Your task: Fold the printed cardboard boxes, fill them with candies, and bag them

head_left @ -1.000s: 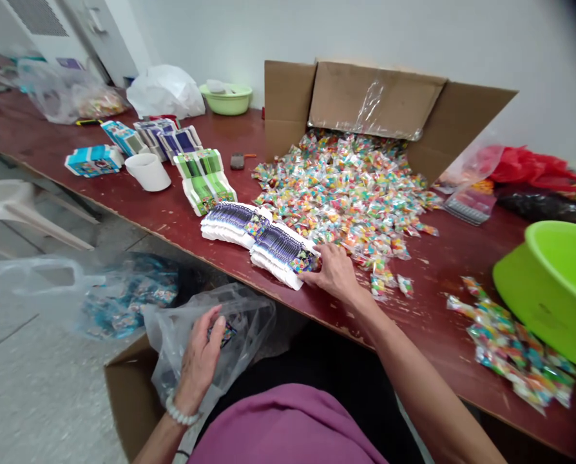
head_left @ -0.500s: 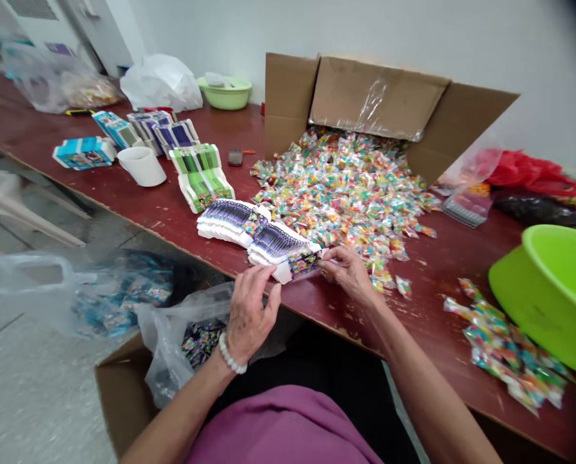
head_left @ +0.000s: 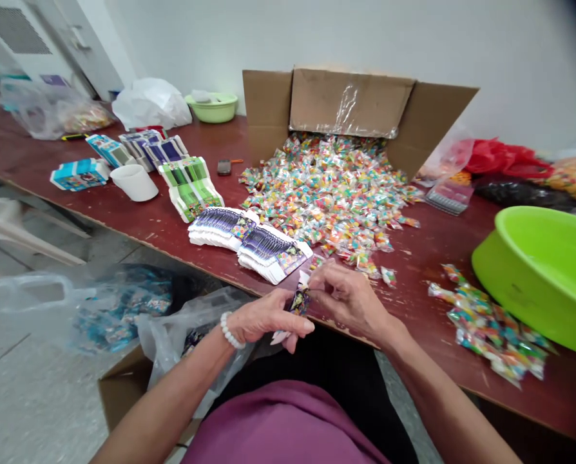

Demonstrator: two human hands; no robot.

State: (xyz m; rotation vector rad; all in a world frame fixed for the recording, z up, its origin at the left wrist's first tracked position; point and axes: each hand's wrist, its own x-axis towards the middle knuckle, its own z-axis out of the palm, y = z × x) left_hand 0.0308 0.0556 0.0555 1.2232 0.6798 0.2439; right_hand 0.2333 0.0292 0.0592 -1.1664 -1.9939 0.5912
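Note:
A small dark purple printed box (head_left: 299, 300) is held over the table's front edge. My left hand (head_left: 268, 317), with a white bead bracelet on its wrist, is closed around it, and a white flap pokes out below. The fingers of my right hand (head_left: 346, 298) are closed at the box's upper end; whether they also hold a wrapped candy is hidden. Just beyond lie two fanned stacks of flat purple boxes (head_left: 273, 248) on the red table (head_left: 191, 264). Behind my right hand spreads a big heap of wrapped candies (head_left: 329, 193).
The heap spills from a cardboard carton (head_left: 350, 103). A green basin (head_left: 534, 283) stands at right beside a smaller candy pile (head_left: 491, 328). Green flat boxes (head_left: 191, 187) and a white cup (head_left: 134, 183) are at left. Below the edge, a plastic bag (head_left: 167, 348) sits in a box.
One purple box has come off the near stack and moved toward my body. My left hand has closed around it, and my right hand has followed to its upper end.

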